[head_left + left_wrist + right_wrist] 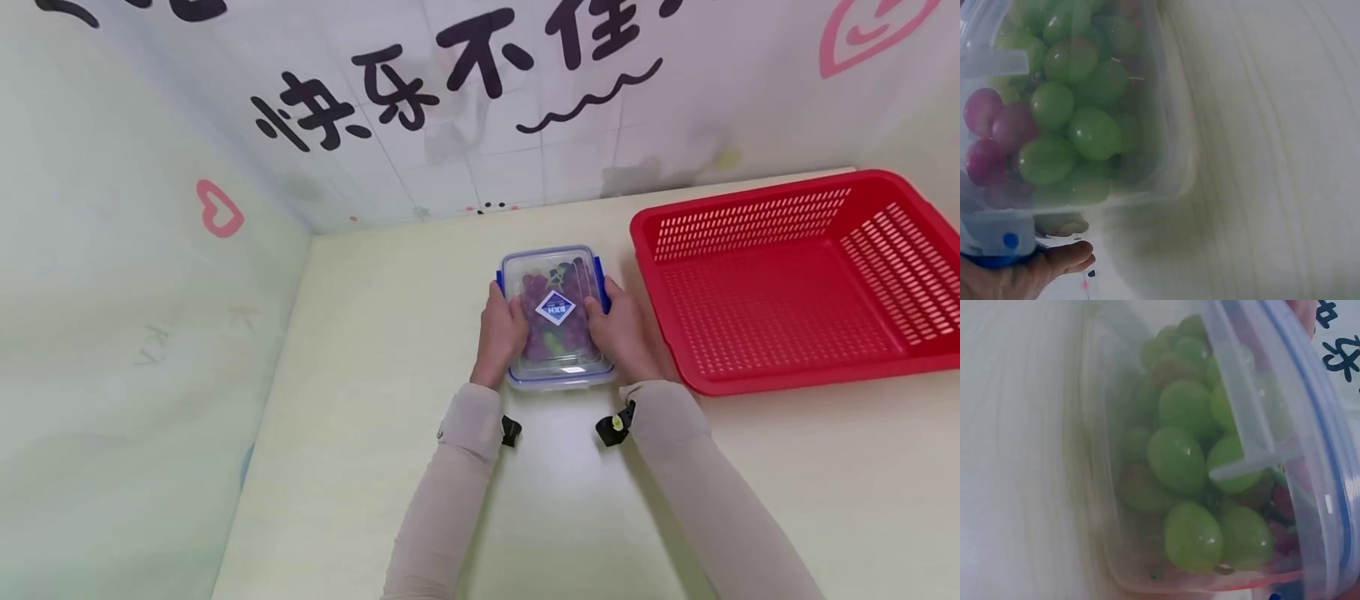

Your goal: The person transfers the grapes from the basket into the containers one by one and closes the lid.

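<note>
A clear lidded food container (566, 372) with a blue seal and blue side clips lies on the table. Through its lid show dark red and green grapes (569, 336); a blue diamond label (556, 308) marks the top. My left hand (501, 333) grips the left side, thumb over the lid edge. On the opposite side, my right hand (621, 327) holds it with the thumb on top. Green and reddish grapes (1047, 159) press against the near wall in the left wrist view. Mostly green grapes (1177, 460) fill the right wrist view. The fingers under the clips are partly hidden.
To the right, close to my right hand, stands a red perforated plastic basket (772, 382). The pale table (375, 350) meets a white wall (480, 167) with black lettering behind and another wall at the left.
</note>
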Demonstrator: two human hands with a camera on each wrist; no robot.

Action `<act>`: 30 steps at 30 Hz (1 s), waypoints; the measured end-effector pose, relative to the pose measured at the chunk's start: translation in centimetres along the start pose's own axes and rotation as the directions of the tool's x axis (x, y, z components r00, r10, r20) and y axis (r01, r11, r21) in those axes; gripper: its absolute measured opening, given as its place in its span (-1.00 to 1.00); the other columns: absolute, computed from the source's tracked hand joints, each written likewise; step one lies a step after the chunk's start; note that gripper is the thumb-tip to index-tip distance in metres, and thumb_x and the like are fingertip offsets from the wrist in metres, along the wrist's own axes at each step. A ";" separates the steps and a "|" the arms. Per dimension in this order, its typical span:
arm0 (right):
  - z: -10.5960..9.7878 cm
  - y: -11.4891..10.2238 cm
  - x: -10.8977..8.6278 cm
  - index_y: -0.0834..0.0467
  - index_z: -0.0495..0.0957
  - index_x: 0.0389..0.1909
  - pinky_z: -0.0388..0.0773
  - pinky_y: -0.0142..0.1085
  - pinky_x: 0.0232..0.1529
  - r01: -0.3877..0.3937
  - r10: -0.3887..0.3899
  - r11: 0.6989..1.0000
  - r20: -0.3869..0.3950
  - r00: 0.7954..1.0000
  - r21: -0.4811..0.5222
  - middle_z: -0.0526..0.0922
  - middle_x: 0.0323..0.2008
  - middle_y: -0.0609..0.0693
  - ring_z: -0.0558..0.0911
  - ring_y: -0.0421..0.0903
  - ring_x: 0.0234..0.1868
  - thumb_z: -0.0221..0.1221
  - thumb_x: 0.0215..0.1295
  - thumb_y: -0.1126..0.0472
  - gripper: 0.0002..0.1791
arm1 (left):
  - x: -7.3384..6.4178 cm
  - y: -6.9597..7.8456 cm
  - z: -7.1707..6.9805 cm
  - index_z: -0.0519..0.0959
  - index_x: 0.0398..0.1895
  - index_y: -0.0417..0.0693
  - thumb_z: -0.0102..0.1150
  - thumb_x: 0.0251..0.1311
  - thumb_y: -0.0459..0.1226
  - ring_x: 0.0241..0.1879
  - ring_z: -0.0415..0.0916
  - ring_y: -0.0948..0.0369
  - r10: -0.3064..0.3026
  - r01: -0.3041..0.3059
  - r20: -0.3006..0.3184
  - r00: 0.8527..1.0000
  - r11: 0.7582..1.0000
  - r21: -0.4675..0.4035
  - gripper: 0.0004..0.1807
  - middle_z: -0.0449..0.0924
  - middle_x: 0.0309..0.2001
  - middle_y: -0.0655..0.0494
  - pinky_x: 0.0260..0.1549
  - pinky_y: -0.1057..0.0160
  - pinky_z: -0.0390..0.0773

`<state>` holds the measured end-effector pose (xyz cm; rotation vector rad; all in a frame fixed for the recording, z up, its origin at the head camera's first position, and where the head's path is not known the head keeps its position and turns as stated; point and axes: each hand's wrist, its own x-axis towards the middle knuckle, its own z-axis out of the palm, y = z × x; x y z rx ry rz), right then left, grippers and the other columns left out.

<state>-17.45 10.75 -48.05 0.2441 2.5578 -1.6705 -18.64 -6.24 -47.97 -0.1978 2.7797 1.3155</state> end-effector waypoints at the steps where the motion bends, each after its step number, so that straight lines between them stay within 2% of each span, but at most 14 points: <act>1: 0.0 -0.2 0.0 0.39 0.02 0.50 0.18 0.02 0.44 0.007 -0.007 1.000 0.011 1.000 0.004 0.23 0.41 0.41 0.28 0.24 0.42 -0.05 0.51 0.29 -0.37 | 0.1 0.2 -0.1 -0.02 0.50 -0.42 -0.22 0.53 -0.26 0.33 0.35 -0.15 -0.002 0.002 -0.006 1.000 1.000 0.003 -0.38 0.31 0.34 -0.41 0.33 0.01 0.35; 5: 0.4 -0.9 0.2 0.41 -0.07 0.52 0.07 0.00 0.49 0.038 -0.037 0.999 0.052 0.998 -0.013 0.12 0.46 0.40 0.16 0.24 0.49 -0.09 0.52 0.32 -0.35 | 0.3 0.2 -0.7 0.01 0.50 -0.38 -0.22 0.53 -0.26 0.26 0.43 -0.12 -0.029 0.029 -0.029 0.999 1.000 -0.010 -0.41 0.39 0.28 -0.37 0.27 0.02 0.42; 8: 0.8 -1.1 0.5 0.41 -0.10 0.52 0.05 0.00 0.50 0.050 -0.048 0.998 0.076 0.996 -0.028 0.10 0.47 0.40 0.14 0.23 0.49 -0.12 0.52 0.33 -0.34 | 0.5 0.0 -0.9 -0.02 0.51 -0.36 -0.22 0.53 -0.26 0.29 0.40 -0.11 -0.053 0.053 -0.033 0.998 0.998 -0.027 -0.39 0.35 0.33 -0.36 0.29 0.03 0.40; 10: 0.8 -1.0 0.7 0.40 -0.11 0.53 0.06 0.01 0.49 0.052 -0.049 0.998 0.090 0.995 -0.030 0.10 0.48 0.39 0.15 0.23 0.49 -0.12 0.52 0.31 -0.34 | 0.5 -0.1 -0.9 -0.07 0.54 -0.36 -0.22 0.53 -0.25 0.36 0.32 -0.10 -0.068 0.067 -0.024 0.997 0.996 -0.050 -0.36 0.25 0.41 -0.35 0.35 0.04 0.33; 14: 0.0 -0.5 1.0 0.32 0.02 0.53 0.26 0.03 0.40 0.046 -0.043 0.999 0.106 0.993 -0.023 0.31 0.37 0.37 0.37 0.20 0.33 -0.11 0.54 0.28 -0.39 | 0.7 -0.1 -0.6 -0.13 0.56 -0.31 -0.23 0.54 -0.21 0.45 0.18 -0.04 -0.099 0.101 0.024 0.995 0.990 -0.098 -0.33 0.11 0.49 -0.27 0.42 0.09 0.20; 17: -1.3 -0.6 1.4 0.20 0.16 0.49 0.39 0.03 0.29 0.006 -0.005 1.000 0.111 0.994 -0.006 0.43 0.26 0.30 0.46 0.14 0.17 -0.08 0.56 0.20 -0.45 | 1.2 0.5 -0.6 0.02 0.53 -0.28 -0.20 0.53 -0.19 0.40 0.28 -0.03 -0.080 0.084 0.039 0.996 0.988 -0.127 -0.38 0.27 0.42 -0.26 0.38 0.08 0.28; 19: -2.2 -1.0 1.6 0.12 0.18 0.51 0.38 -0.03 0.31 -0.054 0.051 0.998 0.104 0.993 0.023 0.43 0.29 0.23 0.45 0.07 0.20 -0.09 0.57 0.08 -0.44 | 1.7 1.0 -0.8 0.10 0.49 -0.26 -0.16 0.52 -0.18 0.35 0.35 -0.05 -0.060 0.066 0.047 0.997 0.987 -0.148 -0.41 0.37 0.35 -0.25 0.34 0.06 0.35; 21: -2.9 -1.6 1.9 0.12 0.34 0.38 0.36 -0.13 0.30 -0.142 0.132 0.978 0.073 0.988 0.154 0.46 0.23 0.18 0.42 0.00 0.19 -0.11 0.57 -0.03 -0.49 | 2.3 1.5 -1.2 0.10 0.50 -0.24 -0.14 0.51 -0.15 0.34 0.37 -0.06 -0.047 0.059 0.071 0.996 0.982 -0.182 -0.39 0.38 0.34 -0.24 0.33 0.05 0.36; 22: -3.3 -1.9 2.0 0.08 0.33 0.41 0.31 -0.16 0.35 -0.195 0.185 0.956 0.067 0.981 0.219 0.43 0.27 0.13 0.39 -0.04 0.24 -0.15 0.57 -0.08 -0.47 | 2.5 1.7 -1.4 0.06 0.53 -0.22 -0.14 0.52 -0.13 0.37 0.33 -0.04 -0.056 0.073 0.088 0.995 0.978 -0.197 -0.36 0.33 0.38 -0.22 0.35 0.06 0.33; 26: -4.4 -2.7 1.9 -0.03 0.22 0.49 0.06 -0.25 0.49 -0.320 0.319 0.839 0.077 0.945 0.440 0.22 0.47 -0.02 0.18 -0.13 0.46 -0.31 0.56 -0.22 -0.37 | 2.6 1.9 -2.3 -0.06 0.59 -0.11 -0.15 0.52 -0.05 0.45 0.21 0.01 -0.111 0.138 0.126 0.986 0.963 -0.232 -0.29 0.16 0.50 -0.14 0.42 0.11 0.22; 28: -4.8 -2.9 1.8 -0.09 -0.05 0.59 -0.12 -0.23 0.55 -0.347 0.338 0.825 0.102 0.936 0.446 -0.02 0.58 -0.17 -0.03 -0.18 0.57 -0.37 0.55 -0.25 -0.31 | 2.4 1.9 -2.9 -0.03 0.59 -0.07 -0.15 0.52 -0.03 0.45 0.22 0.03 -0.119 0.144 0.114 0.986 0.960 -0.240 -0.30 0.16 0.50 -0.10 0.40 0.12 0.25; 30: -4.9 -3.3 1.7 -0.11 -0.10 0.59 -0.16 -0.22 0.55 -0.341 0.326 0.839 0.109 0.939 0.424 -0.09 0.59 -0.20 -0.10 -0.18 0.58 -0.38 0.54 -0.26 -0.30 | 2.1 1.9 -3.5 0.00 0.58 -0.08 -0.13 0.52 -0.06 0.44 0.24 0.02 -0.096 0.117 0.096 0.991 0.962 -0.246 -0.32 0.20 0.48 -0.11 0.39 0.11 0.27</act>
